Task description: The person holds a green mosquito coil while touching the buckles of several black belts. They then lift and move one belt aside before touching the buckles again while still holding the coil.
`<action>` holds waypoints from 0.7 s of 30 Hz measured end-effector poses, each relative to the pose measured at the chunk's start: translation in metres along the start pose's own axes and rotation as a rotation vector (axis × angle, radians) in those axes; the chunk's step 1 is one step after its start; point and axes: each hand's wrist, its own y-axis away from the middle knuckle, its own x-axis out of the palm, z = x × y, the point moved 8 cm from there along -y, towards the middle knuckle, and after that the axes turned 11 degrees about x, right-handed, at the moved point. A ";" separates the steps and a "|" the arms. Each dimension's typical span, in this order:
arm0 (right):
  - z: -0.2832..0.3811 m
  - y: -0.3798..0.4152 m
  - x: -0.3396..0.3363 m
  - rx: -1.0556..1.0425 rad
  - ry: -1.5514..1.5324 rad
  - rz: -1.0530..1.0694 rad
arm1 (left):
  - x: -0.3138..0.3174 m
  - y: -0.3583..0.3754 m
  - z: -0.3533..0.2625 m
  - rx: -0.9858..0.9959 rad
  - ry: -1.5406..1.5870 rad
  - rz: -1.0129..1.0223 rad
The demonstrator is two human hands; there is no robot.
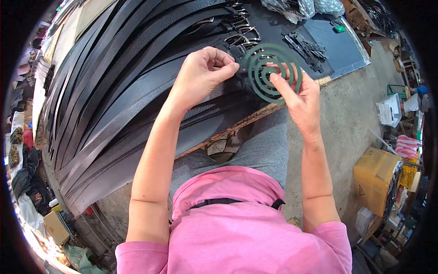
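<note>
A dark green mosquito coil [268, 71] is pinched at its middle between the thumb and fingers of my right hand [302, 101], held up above the table's front edge. To its left, my left hand [204, 76] has thumb and forefinger pressed together near the coil, not touching it. Whatever may sit between those fingertips is too small to make out. Beneath both hands lie many long black belts [109, 84], fanned out to the left. Their metal buckles [242, 38] gather just behind the coil.
Small black strap pieces [309, 49] lie on the table's right part, with a green item [339, 29] beyond them. Clear plastic bags [296, 8] sit at the back. A cardboard box [376, 180] and a white bin [389, 111] stand on the floor at right.
</note>
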 end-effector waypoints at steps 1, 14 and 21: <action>0.000 -0.001 -0.002 0.019 -0.063 -0.016 | -0.004 0.000 -0.004 0.023 -0.003 -0.030; 0.001 -0.022 -0.002 0.492 -1.243 0.496 | 0.023 0.023 -0.062 0.693 -0.760 -0.183; 0.019 -0.023 -0.012 0.308 -1.094 0.583 | 0.015 0.048 -0.078 0.635 -0.749 -0.387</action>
